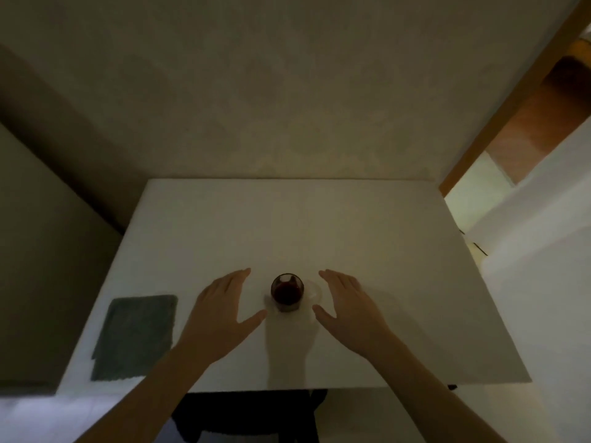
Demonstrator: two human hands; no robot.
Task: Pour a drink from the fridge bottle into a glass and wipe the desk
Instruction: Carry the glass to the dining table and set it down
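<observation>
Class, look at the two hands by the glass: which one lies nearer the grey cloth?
The left hand. It lies flat between the cloth and the glass; the right hand lies beyond the glass, farther from the cloth.

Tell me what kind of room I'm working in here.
Probably a room in a home: a plain white desk against a pale patterned wall, a small glass of dark red drink, a grey square cloth, and a wood-framed doorway on the right.
</observation>
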